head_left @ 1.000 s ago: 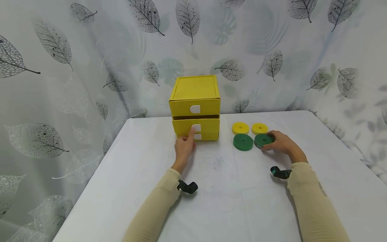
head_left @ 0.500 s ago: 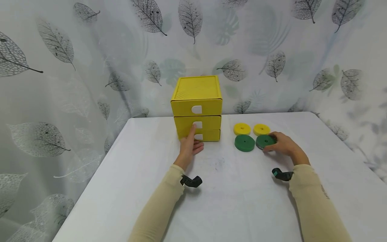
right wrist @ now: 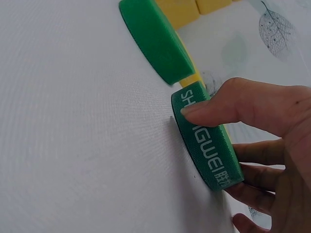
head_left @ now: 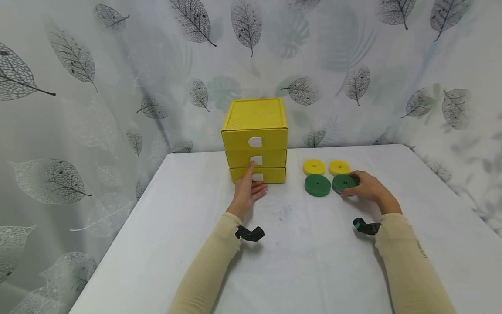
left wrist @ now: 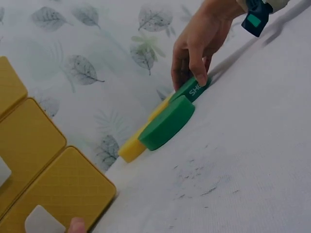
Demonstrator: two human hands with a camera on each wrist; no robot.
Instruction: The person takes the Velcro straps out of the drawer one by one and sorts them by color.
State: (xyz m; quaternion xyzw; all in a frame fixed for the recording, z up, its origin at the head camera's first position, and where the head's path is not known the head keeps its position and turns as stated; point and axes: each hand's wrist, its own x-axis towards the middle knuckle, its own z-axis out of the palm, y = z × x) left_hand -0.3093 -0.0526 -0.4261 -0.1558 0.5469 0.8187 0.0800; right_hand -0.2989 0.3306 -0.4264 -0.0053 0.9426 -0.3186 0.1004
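Observation:
A yellow box of three drawers [head_left: 256, 114] stands at the back of the table, its drawer fronts flush. My left hand [head_left: 244, 194] touches the white tab [head_left: 256, 160] of the middle drawer with an extended finger, the other fingers loosely spread. To the right, my right hand [head_left: 368, 187] holds a green roll of tape [right wrist: 206, 150] between thumb and fingers. White lettering runs round that roll, which appears to rest on the table. Beside it lies another green roll [head_left: 317, 186], with two yellow rolls [head_left: 313, 167] behind the green ones.
A white cloth covers the table [head_left: 290, 261]. Behind it hangs a leaf-patterned curtain [head_left: 157, 65], close to the box's back. Black cameras [head_left: 251, 233] are strapped to both wrists.
The middle drawer, which stood slightly out a second ago, has been pushed in level with the others. My left hand has moved slightly right and its lower fingers have spread. My right hand stays put.

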